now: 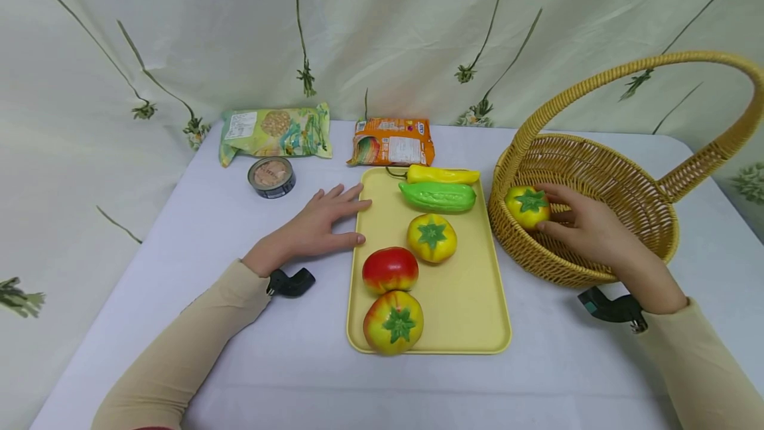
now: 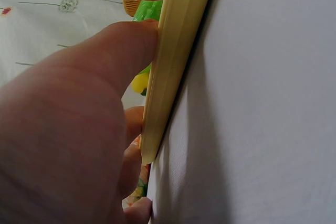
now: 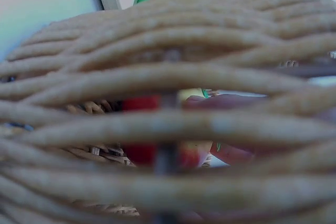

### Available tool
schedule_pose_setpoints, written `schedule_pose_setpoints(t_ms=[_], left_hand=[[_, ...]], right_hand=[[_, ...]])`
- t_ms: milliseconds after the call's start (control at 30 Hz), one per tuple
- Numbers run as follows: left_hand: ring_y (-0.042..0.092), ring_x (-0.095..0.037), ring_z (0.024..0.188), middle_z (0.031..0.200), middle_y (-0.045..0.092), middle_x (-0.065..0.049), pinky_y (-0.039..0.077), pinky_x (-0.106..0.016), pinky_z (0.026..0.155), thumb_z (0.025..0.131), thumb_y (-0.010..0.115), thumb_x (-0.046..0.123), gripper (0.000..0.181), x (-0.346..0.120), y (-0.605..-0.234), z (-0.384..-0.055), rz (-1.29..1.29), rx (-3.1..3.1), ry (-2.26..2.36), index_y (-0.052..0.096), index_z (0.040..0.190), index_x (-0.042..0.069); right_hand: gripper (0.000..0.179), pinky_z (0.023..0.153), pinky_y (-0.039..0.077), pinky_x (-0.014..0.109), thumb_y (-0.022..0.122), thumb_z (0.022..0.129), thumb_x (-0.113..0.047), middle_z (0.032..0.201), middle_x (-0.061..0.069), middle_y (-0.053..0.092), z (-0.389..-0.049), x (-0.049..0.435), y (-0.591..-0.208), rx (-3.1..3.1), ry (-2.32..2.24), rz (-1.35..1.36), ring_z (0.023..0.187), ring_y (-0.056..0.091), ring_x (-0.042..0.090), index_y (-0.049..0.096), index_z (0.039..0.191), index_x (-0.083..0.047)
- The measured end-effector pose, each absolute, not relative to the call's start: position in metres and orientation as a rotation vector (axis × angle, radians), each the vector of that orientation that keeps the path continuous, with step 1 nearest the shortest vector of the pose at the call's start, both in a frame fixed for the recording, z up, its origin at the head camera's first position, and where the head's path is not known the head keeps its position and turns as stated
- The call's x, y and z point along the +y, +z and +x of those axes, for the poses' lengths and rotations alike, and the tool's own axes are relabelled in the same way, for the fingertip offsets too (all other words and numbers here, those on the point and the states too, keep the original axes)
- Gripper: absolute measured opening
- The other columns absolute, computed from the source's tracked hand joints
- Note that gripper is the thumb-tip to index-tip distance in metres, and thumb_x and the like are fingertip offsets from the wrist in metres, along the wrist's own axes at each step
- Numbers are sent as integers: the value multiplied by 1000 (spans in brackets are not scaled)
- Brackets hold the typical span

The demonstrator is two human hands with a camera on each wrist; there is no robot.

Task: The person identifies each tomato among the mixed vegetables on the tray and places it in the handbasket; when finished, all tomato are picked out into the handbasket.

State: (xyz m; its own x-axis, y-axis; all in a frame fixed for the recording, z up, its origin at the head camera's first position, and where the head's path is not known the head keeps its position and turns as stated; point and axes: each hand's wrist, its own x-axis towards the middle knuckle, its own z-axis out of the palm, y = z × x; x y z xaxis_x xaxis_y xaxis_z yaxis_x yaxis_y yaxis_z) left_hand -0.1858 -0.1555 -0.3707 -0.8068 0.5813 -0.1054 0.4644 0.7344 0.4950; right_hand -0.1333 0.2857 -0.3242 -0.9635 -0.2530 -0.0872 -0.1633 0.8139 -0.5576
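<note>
My right hand (image 1: 587, 225) reaches over the near side of the wicker basket (image 1: 647, 217) and holds a yellow tomato (image 1: 528, 208) with a green star-shaped top, thumb and fingers around its right side. It is inside the basket by the left wall. In the right wrist view, the weave (image 3: 168, 80) covers most of that hand. My left hand (image 1: 322, 224) lies with spread fingers at the left edge of the yellow tray (image 1: 462, 304), fingertips touching its rim. On the tray are a second yellow tomato (image 1: 432, 237), a red tomato (image 1: 390, 270) and a yellow-red tomato (image 1: 394, 322).
A green bumpy gourd (image 1: 438, 197) and a yellow pepper (image 1: 443, 175) lie at the tray's far end. Behind are an orange packet (image 1: 392, 143), a green packet (image 1: 277, 132) and a round tin (image 1: 271, 176). The basket's tall handle (image 1: 644, 66) arches over it.
</note>
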Motion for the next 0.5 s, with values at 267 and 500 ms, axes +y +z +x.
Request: schedule_pose_setpoints(t_ms=[267, 500], left_hand=[[12, -46, 158, 171, 24, -10, 2, -68, 125, 93, 69, 45, 70, -156, -371, -185, 814, 2683, 673, 47, 154, 20], [13, -45, 158, 171, 24, -9, 2, -68, 125, 93, 69, 45, 70, -156, -372, -185, 816, 2682, 676, 47, 154, 20]], right_hand=[[66, 94, 55, 61, 66, 99, -15, 150, 33, 46, -133, 286, -324, 2840, -854, -340, 121, 59, 58, 35, 155, -2], [68, 94, 55, 61, 69, 98, -19, 149, 31, 48, -132, 286, -323, 2854, -870, -338, 120, 61, 56, 36, 156, -4]])
